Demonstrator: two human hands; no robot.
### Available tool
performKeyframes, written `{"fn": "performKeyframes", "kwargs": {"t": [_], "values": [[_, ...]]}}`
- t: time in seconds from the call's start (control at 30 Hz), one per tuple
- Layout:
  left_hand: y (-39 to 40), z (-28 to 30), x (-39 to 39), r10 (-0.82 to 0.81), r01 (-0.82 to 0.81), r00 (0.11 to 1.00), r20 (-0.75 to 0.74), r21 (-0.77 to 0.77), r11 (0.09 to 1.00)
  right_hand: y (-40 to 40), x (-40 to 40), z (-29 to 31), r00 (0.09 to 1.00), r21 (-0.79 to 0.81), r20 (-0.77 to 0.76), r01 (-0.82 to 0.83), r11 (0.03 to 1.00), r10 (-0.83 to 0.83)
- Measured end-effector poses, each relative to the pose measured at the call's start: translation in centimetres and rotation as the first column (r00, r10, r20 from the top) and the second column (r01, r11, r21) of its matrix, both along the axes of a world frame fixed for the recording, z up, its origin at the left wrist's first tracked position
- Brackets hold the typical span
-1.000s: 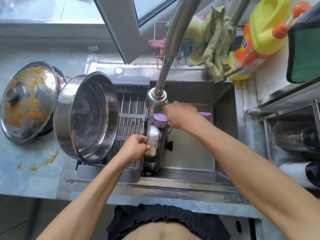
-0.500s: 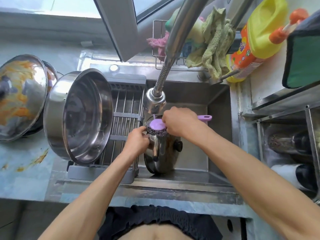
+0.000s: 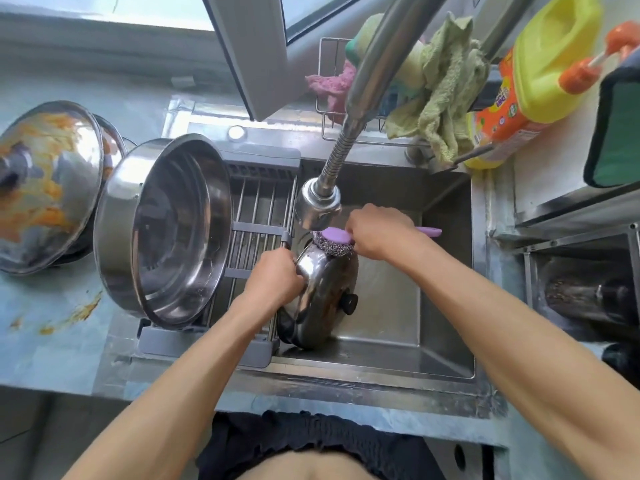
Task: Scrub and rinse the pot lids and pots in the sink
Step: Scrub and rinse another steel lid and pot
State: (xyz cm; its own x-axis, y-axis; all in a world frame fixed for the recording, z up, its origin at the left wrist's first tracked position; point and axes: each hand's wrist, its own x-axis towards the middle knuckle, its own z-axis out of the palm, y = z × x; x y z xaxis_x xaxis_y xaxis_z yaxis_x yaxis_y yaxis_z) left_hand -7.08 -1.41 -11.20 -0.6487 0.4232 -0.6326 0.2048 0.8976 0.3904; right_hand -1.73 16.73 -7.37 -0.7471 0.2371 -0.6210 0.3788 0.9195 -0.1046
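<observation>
A steel pot lid [image 3: 323, 296] with a black knob stands on edge in the sink [image 3: 446, 341]. My left hand [image 3: 277, 277] grips its left rim. My right hand [image 3: 377, 232] holds a purple-handled steel-wool scrubber [image 3: 334, 241], whose wire pad presses on the lid's top edge, just below the faucet head [image 3: 317, 204]. A large clean steel pot [image 3: 166, 230] leans on its side on the drying rack [image 3: 258, 216]. A dirty lid [image 3: 45, 185] with orange residue rests on the counter at far left, over another pot.
A flexible faucet neck [image 3: 377, 64] arches over the sink. A wire caddy holds a green cloth [image 3: 446, 88] and a pink rag [image 3: 330, 86]. A yellow-orange detergent bottle [image 3: 526, 84] stands at the right. Orange smears [image 3: 76, 313] mark the counter. An open window frame hangs above.
The lid has turned so more of its domed top and knob face me. The scrubber has stayed at the top edge, working along it. My left hand has regripped the rim.
</observation>
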Motion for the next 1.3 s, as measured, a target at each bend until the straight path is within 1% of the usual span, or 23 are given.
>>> {"fn": "performKeyframes", "kwargs": {"t": [0.07,0.13,0.23,0.27,0.3,0.4,0.43,0.47,0.53,0.6,0.67,0.73,0.77,0.83,0.9,0.93,1.03,1.1,1.17,1.23,1.27,1.3], "values": [[0.8,0.2,-0.2,0.031,-0.029,0.999,-0.032,0.052,0.998,-0.9,0.3,0.3,0.998,-0.024,-0.016,-0.057,0.998,0.057],[1.1,0.3,-0.3,0.057,-0.053,0.997,-0.054,0.074,0.996,-1.3,0.3,0.3,0.997,-0.027,-0.030,-0.069,0.997,0.068],[-0.4,-0.1,-0.2,0.034,-0.034,0.999,-0.006,-0.001,0.999,-0.1,-0.1,-0.1,0.999,-0.016,-0.012,0.033,0.999,-0.034],[-0.7,0.1,-0.1,0.010,-0.010,1.000,0.003,-0.027,1.000,-0.1,-0.1,-0.2,0.999,-0.014,-0.013,0.041,0.999,-0.041],[-0.6,0.3,0.0,-0.011,0.011,1.000,0.000,-0.033,0.999,-0.3,-0.1,-0.2,1.000,-0.012,-0.014,0.024,1.000,-0.024],[0.9,0.6,0.0,-0.023,0.026,0.997,-0.072,0.051,0.998,-1.4,-0.2,0.1,0.997,0.001,-0.042,-0.065,0.998,0.065],[1.2,0.7,0.0,-0.016,0.022,0.996,-0.091,0.063,0.998,-1.5,-0.1,0.1,0.996,0.002,-0.045,-0.071,0.997,0.071],[1.2,0.7,0.0,-0.013,0.019,0.995,-0.096,0.057,0.998,-1.2,-0.1,0.1,0.998,0.002,-0.035,-0.055,0.998,0.056],[-0.2,0.4,0.2,-0.013,0.014,0.999,-0.052,0.008,1.000,-0.3,-0.1,0.0,1.000,0.000,0.000,0.017,1.000,-0.017],[-1.2,0.5,0.6,-0.012,0.012,1.000,-0.012,-0.012,1.000,0.1,0.1,0.0,0.998,-0.019,0.013,0.057,0.998,-0.057],[-0.4,0.6,0.3,-0.001,0.003,0.999,-0.045,0.035,0.999,-0.5,0.2,0.3,1.000,-0.046,0.004,0.029,0.999,-0.029],[0.9,0.5,0.1,0.031,-0.022,0.995,-0.096,0.098,0.995,-1.6,0.3,0.4,0.999,-0.024,-0.023,-0.028,0.999,0.027],[1.2,0.4,0.1,0.045,-0.034,0.994,-0.099,0.106,0.994,-1.9,0.4,0.4,0.999,-0.016,-0.031,-0.035,0.999,0.035],[0.3,0.4,0.2,0.053,-0.048,0.995,-0.082,0.068,0.997,-1.4,0.2,0.2,1.000,-0.011,-0.015,0.000,1.000,0.000],[-1.1,0.4,0.5,0.019,-0.019,0.999,-0.038,0.005,1.000,-0.6,-0.1,0.2,0.998,-0.013,0.006,0.055,0.998,-0.055],[-1.4,0.4,0.4,0.009,-0.009,0.999,-0.031,0.002,1.000,-0.6,-0.2,0.3,0.998,-0.023,0.008,0.062,0.998,-0.062],[0.4,0.5,-0.4,0.029,-0.022,0.996,-0.084,0.089,0.996,-1.7,-0.3,0.6,1.000,-0.024,-0.018,0.002,1.000,-0.003],[1.0,0.5,-0.4,0.045,-0.035,0.994,-0.105,0.097,0.995,-2.2,-0.2,0.7,0.999,-0.005,-0.025,-0.036,0.999,0.036],[-0.3,0.2,-0.2,0.040,-0.036,0.997,-0.072,0.058,0.998,-1.5,-0.4,0.8,1.000,-0.001,-0.005,0.004,1.000,-0.004],[-1.9,-0.2,0.1,0.041,-0.041,0.999,-0.001,0.036,0.999,-1.1,-0.5,0.7,0.998,-0.019,0.017,0.061,0.998,-0.061],[-2.1,-0.2,0.1,0.032,-0.032,0.999,0.020,0.035,0.999,-1.3,-0.2,0.6,0.998,-0.025,0.016,0.066,0.998,-0.066],[-1.6,-0.3,0.0,0.028,-0.029,1.000,0.009,0.049,0.998,-1.6,-0.2,0.5,0.999,-0.021,-0.004,0.049,0.999,-0.049]]}}
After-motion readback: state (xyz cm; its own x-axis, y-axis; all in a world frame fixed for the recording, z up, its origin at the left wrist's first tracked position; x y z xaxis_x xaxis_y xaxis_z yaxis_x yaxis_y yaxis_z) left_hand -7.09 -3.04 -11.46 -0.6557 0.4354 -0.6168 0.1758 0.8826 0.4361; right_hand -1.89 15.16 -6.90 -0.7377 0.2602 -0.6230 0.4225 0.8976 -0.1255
